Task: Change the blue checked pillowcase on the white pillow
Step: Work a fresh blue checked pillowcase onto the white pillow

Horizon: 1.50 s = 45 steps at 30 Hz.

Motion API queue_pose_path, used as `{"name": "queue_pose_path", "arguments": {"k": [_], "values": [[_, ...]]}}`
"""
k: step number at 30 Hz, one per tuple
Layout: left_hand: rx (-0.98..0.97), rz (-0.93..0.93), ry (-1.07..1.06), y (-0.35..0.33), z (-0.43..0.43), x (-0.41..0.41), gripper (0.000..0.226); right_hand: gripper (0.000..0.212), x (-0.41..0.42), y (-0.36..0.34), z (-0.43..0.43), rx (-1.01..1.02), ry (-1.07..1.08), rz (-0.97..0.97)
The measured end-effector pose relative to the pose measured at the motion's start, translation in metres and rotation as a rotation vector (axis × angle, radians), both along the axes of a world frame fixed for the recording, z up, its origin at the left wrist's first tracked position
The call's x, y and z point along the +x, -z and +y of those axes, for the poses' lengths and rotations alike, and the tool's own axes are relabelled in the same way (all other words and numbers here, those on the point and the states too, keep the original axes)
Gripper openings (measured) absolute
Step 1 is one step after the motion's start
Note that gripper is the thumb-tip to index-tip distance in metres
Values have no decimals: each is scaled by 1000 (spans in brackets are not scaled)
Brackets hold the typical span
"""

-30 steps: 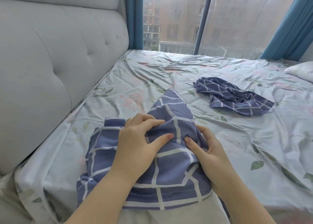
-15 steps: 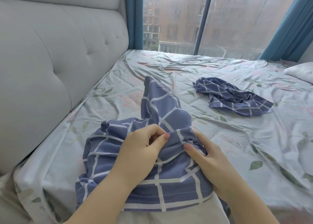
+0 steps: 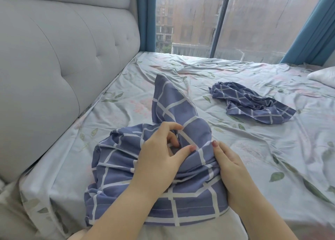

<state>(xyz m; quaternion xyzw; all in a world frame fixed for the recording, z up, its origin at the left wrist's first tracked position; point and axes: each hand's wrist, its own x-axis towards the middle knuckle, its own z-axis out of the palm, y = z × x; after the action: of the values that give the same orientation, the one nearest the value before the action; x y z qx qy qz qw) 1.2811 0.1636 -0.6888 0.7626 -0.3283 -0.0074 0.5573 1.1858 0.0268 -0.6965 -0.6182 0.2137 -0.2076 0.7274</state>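
- No writing, label, brand, number or sign can be read anywhere in the view.
- The blue checked cotton pillowcase (image 3: 190, 209) carries only white grid lines, with no lettering.
- The pale bed sheet (image 3: 235, 149) is printed with green leaves and pink flowers only.
- The buildings beyond the rain-streaked window glass (image 3: 253, 18) are too blurred to tell any sign.

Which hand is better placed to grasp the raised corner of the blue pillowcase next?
Probably the left hand: its fingers pinch the pillowcase just below that corner, while the right hand grips bunched fabric further to the side.
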Motion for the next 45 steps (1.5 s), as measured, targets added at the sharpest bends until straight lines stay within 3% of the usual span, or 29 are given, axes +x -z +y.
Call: {"name": "queue_pose_path", "arguments": {"k": [4, 7, 15, 19, 24, 28, 32, 34, 37, 39, 42, 45], "values": [[-38, 33, -181, 1, -6, 3, 56, 35, -4, 0, -3, 190, -40, -40], [-44, 24, -234, 4, -8, 7, 68, 32, -6, -3, -2, 299, -64, -51], [14, -74, -85, 7, -10, -2, 48, 69, -1, -7, 5, 249, 54, 45], [50, -81, 0, 7, -9, -3, 49, 39, 3, 3, 5, 19, 200, -81], [-108, -30, -89, 6, -10, 2, 18, 44, 5, 4, 1, 238, 263, -158], [-226, -21, -33, 2, -8, -1, 6, 44, 7, 4, -1, 348, 304, -142], [-213, -126, 56, 1, -8, -8, 10, 55, 8, 1, -4, 521, 201, -145], [-205, -172, 81, 2, -8, -8, 14, 60, 8, 1, -4, 513, 196, -127], [-195, -245, 92, 0, -8, -10, 18, 92, 6, -2, 1, 488, 136, -138], [-157, -307, 144, 0, -9, -13, 18, 101, 5, -4, 4, 457, 94, -136], [-70, -416, 233, 3, -11, -14, 19, 86, 4, -1, 4, 388, 119, -158], [-105, -348, 156, 1, -11, -13, 23, 61, 5, 1, 3, 439, 163, -134]]}}
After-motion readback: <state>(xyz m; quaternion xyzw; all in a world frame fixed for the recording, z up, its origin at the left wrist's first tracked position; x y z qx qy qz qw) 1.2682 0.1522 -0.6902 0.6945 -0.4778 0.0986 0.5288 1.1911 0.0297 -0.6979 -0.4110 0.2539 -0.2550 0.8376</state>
